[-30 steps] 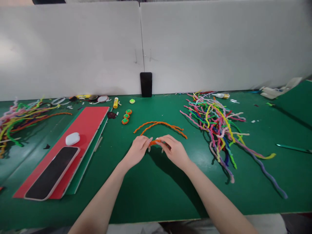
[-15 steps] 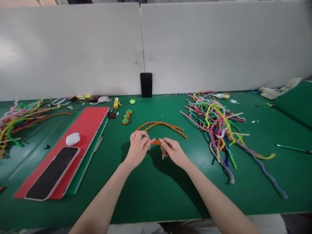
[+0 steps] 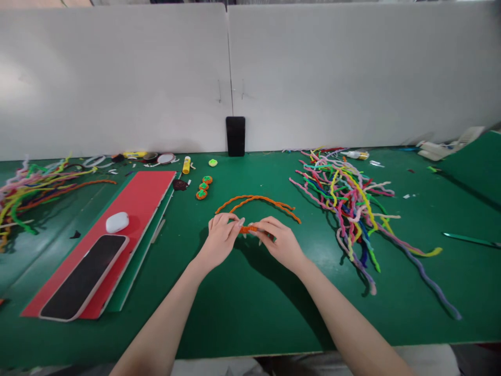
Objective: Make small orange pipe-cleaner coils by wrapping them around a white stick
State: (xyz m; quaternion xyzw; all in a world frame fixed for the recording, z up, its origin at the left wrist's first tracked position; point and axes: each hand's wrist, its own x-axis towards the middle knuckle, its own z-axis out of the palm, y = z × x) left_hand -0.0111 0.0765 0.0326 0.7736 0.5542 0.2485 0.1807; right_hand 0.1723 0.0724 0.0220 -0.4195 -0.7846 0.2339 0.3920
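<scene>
Between my two hands is an orange pipe cleaner, its short visible stretch looking coiled. The fingertips of my left hand pinch its left end. My right hand grips the other end with thumb and fingers, which cover part of it. Just beyond my hands, loose orange pipe cleaners lie in an arc on the green table. To the left and farther back sit three small orange rounds with green tops, side by side. A small pale green piece rests behind them.
A tangle of coloured pipe cleaners spreads on the right, another bundle on the far left. A phone and white earbud case lie on red board. A black phone leans against the white partition. A glue stick stands nearby.
The orange piece between my fingers now shows coil ridges where it looked smooth and blurred before. My right fingers have shifted slightly along it; both hands stay in nearly the same place.
</scene>
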